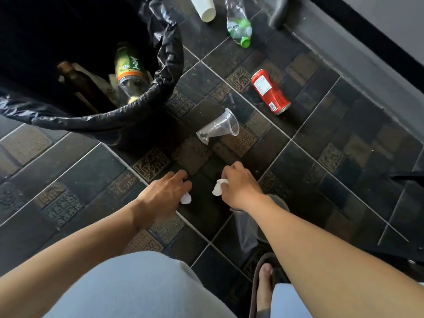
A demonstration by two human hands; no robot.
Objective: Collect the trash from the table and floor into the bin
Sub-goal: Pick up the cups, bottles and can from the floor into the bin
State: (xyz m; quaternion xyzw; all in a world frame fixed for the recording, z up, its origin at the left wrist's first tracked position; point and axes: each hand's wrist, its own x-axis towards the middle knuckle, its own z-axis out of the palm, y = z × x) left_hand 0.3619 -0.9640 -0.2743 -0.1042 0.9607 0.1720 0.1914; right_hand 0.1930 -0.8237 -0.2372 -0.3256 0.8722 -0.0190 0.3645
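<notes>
The bin (107, 115), lined with a black bag, stands at the upper left and holds a bottle (129, 70) and other trash. My left hand (165, 193) is low over the dark tiles, closed on a small white paper scrap (185, 199). My right hand (241, 187) pinches a crumpled white tissue (219, 187). On the floor ahead lie a clear plastic cup (219, 127), a red can (269, 91), a crushed green-capped bottle (238, 26) and a white paper cup (205, 8). Another clear plastic cup (246, 228) lies under my right forearm.
A dark wall base (355, 53) runs along the right. My foot in a sandal (263, 285) is at the bottom, beside my light-trousered knee (137, 285). A dark object (408, 177) pokes in at the right edge.
</notes>
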